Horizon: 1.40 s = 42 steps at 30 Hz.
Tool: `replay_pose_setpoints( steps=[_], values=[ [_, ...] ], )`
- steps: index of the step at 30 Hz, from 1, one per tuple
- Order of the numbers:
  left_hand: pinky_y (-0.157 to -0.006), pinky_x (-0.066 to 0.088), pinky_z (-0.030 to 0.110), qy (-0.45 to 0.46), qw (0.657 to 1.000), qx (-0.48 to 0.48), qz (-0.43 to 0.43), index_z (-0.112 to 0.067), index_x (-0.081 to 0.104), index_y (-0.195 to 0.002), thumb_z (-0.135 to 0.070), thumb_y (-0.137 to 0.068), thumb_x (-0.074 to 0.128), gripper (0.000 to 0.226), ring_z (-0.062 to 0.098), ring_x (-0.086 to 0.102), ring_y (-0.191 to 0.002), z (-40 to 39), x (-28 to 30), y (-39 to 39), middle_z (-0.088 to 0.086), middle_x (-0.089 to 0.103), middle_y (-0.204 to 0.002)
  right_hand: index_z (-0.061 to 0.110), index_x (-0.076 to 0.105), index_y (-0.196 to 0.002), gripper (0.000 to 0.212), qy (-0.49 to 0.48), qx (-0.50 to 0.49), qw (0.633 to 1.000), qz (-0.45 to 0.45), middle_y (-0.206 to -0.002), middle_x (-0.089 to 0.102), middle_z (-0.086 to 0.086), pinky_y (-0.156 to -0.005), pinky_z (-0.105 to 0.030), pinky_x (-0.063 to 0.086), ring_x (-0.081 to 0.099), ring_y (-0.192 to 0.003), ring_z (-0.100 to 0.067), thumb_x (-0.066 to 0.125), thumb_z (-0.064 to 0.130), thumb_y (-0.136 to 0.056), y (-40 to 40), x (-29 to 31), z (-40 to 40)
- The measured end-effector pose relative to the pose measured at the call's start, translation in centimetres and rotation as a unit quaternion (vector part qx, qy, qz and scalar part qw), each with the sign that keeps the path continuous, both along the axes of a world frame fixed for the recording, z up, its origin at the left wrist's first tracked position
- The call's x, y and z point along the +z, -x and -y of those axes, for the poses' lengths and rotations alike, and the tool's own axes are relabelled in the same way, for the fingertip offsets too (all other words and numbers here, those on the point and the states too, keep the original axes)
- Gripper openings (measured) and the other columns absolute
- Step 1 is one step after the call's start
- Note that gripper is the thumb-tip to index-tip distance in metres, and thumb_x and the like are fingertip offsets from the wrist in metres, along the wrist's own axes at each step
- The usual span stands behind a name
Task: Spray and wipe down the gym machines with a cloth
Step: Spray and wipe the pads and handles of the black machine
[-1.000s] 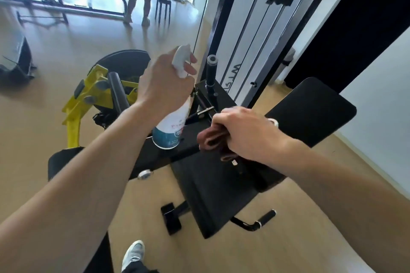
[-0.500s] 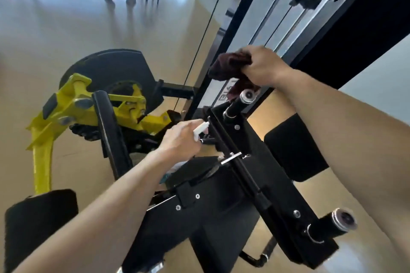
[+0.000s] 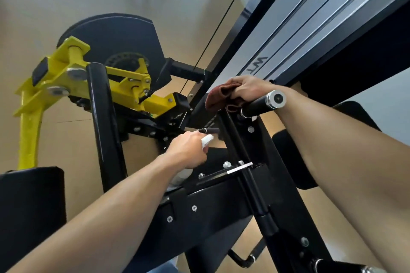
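Observation:
My right hand [image 3: 248, 87] grips a dark red cloth [image 3: 218, 97] and presses it against the base of a black handle bar [image 3: 263, 103] with a chrome end cap, on the black gym machine frame [image 3: 233, 195]. Lower and to the left, my left hand [image 3: 188, 150] holds the spray bottle; only its white nozzle [image 3: 206, 139] shows past my fingers, and the bottle's body is hidden behind my hand and forearm.
A yellow lever arm [image 3: 55, 82] and a black round cover [image 3: 115, 40] stand at the left. A black upright bar [image 3: 99, 117] runs between them and my left arm. Black pads sit at the lower left [image 3: 28, 210] and right [image 3: 355, 113]. The weight stack tower [image 3: 310, 17] rises behind.
My right hand has slid the cloth down along the handle bar toward its base. My head has moved closer to the machine. My left hand keeps the bottle low beside the frame.

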<state>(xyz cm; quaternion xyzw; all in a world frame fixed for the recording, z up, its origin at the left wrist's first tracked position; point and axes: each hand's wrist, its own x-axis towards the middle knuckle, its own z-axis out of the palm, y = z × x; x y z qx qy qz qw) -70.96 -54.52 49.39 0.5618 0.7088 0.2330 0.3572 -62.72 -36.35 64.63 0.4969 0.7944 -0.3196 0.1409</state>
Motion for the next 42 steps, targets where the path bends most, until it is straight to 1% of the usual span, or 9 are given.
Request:
replay_pose_setpoints(
  steps=[3, 6, 11, 19, 27, 31, 34, 39, 42],
  values=[
    [-0.063, 0.044, 0.033, 0.016, 1.0, -0.001, 0.009, -0.027, 0.056, -0.077, -0.011, -0.077, 0.059, 0.016, 0.025, 0.061, -0.083, 0.3, 0.0, 0.0, -0.002, 0.064, -0.089, 0.02, 0.068, -0.114, 0.031, 0.034, -0.035, 0.997, -0.062, -0.108, 0.073, -0.013, -0.079, -0.036, 0.063, 0.074, -0.093, -0.027, 0.061, -0.002, -0.095, -0.5, -0.3, -0.1],
    [-0.066, 0.046, 0.034, -0.005, 1.0, -0.003, 0.008, -0.028, 0.058, -0.077, -0.014, -0.077, 0.059, 0.014, 0.024, 0.061, -0.085, 0.2, 0.3, 0.0, -0.004, 0.064, -0.088, 0.015, 0.067, -0.118, 0.03, 0.05, -0.047, 0.993, -0.099, -0.108, 0.073, -0.014, -0.077, -0.033, 0.064, 0.074, -0.094, -0.027, 0.06, -0.004, -0.096, -0.9, -0.6, -0.1],
    [-0.058, 0.04, 0.031, -0.016, 0.997, -0.068, -0.024, -0.029, 0.055, -0.071, -0.014, -0.082, 0.059, 0.019, 0.022, 0.06, -0.081, 0.5, 0.8, -0.4, -0.006, 0.061, -0.082, 0.018, 0.068, -0.115, 0.03, 0.045, -0.05, 0.993, -0.099, -0.107, 0.073, -0.012, -0.072, -0.028, 0.06, 0.072, -0.094, -0.025, 0.061, -0.004, -0.095, -0.7, -0.7, -0.1],
    [-0.067, 0.047, 0.035, -0.033, 0.98, -0.179, -0.081, -0.027, 0.055, -0.078, -0.009, -0.086, 0.055, 0.019, 0.019, 0.053, -0.075, 0.9, 1.3, -0.5, -0.008, 0.05, -0.073, 0.022, 0.068, -0.107, 0.029, 0.035, -0.06, 0.993, -0.094, -0.111, 0.072, -0.013, -0.077, -0.032, 0.06, 0.072, -0.099, -0.027, 0.061, -0.003, -0.095, -0.6, -1.2, -0.5],
    [-0.063, 0.046, 0.034, -0.054, 0.985, -0.155, -0.052, -0.027, 0.061, -0.078, -0.009, -0.081, 0.056, 0.019, 0.019, 0.057, -0.077, 0.7, 1.2, -0.6, -0.01, 0.054, -0.072, 0.023, 0.07, -0.101, 0.033, 0.019, -0.07, 0.992, -0.108, -0.11, 0.073, -0.014, -0.096, -0.045, 0.06, 0.07, -0.103, -0.031, 0.06, -0.007, -0.092, -0.8, -1.6, -0.7],
    [-0.067, 0.05, 0.036, -0.046, 0.987, -0.145, -0.04, -0.025, 0.066, -0.085, -0.009, -0.082, 0.055, 0.02, 0.02, 0.06, -0.082, 0.7, 1.1, -0.6, -0.007, 0.063, -0.083, 0.023, 0.071, -0.103, 0.032, 0.018, -0.072, 0.991, -0.11, -0.114, 0.073, -0.016, -0.095, -0.044, 0.06, 0.07, -0.105, -0.032, 0.062, -0.006, -0.091, -0.9, -1.5, -0.7],
    [-0.06, 0.042, 0.032, -0.046, 0.987, -0.144, -0.055, -0.027, 0.059, -0.078, -0.01, -0.079, 0.055, 0.017, 0.021, 0.059, -0.08, 0.6, 0.7, -0.7, -0.007, 0.059, -0.08, 0.023, 0.07, -0.103, 0.032, 0.02, -0.071, 0.991, -0.109, -0.113, 0.072, -0.016, -0.093, -0.042, 0.06, 0.07, -0.101, -0.03, 0.062, -0.005, -0.092, -0.9, -1.5, -0.3],
    [-0.063, 0.041, 0.031, -0.047, 0.999, -0.006, -0.024, -0.029, 0.058, -0.081, -0.016, -0.08, 0.062, 0.013, 0.024, 0.061, -0.081, 0.2, -0.3, -0.2, -0.004, 0.061, -0.084, 0.02, 0.069, -0.102, 0.03, 0.034, -0.075, 0.991, -0.109, -0.109, 0.072, -0.016, -0.086, -0.04, 0.063, 0.071, -0.095, -0.029, 0.06, -0.007, -0.093, -0.8, -1.2, -0.2],
    [-0.064, 0.039, 0.032, -0.055, 0.998, 0.018, -0.036, -0.027, 0.061, -0.086, -0.021, -0.082, 0.061, 0.007, 0.025, 0.057, -0.077, 0.0, -0.2, -0.4, -0.002, 0.06, -0.083, 0.02, 0.068, -0.102, 0.031, 0.032, -0.071, 0.991, -0.104, -0.106, 0.071, -0.014, -0.077, -0.034, 0.062, 0.071, -0.091, -0.027, 0.059, -0.008, -0.094, -0.7, -1.1, 0.0]
  ],
)
